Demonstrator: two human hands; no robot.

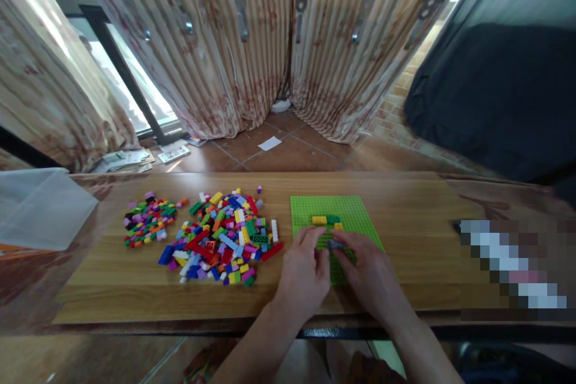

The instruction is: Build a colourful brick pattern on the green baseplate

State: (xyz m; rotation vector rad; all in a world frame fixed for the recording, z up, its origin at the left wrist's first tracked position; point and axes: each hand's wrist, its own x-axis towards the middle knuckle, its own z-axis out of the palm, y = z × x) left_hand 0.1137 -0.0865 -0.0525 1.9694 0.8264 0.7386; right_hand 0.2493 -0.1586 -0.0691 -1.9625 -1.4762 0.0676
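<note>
A green baseplate (351, 210) lies on the wooden table, right of centre. A yellow brick (319, 220) and a dark green brick (333, 219) sit on it. My left hand (303, 276) rests on the plate's near left part with its fingers curled. My right hand (371, 279) lies on the plate's near right part and pinches a small grey brick (335, 245) against the plate. Both hands meet over the plate's middle and hide its near half.
A large pile of mixed coloured bricks (222, 240) lies left of the plate, with a smaller pile (148, 221) further left. A clear plastic container (40, 207) stands at the far left edge. Curtains (252, 60) hang behind the table.
</note>
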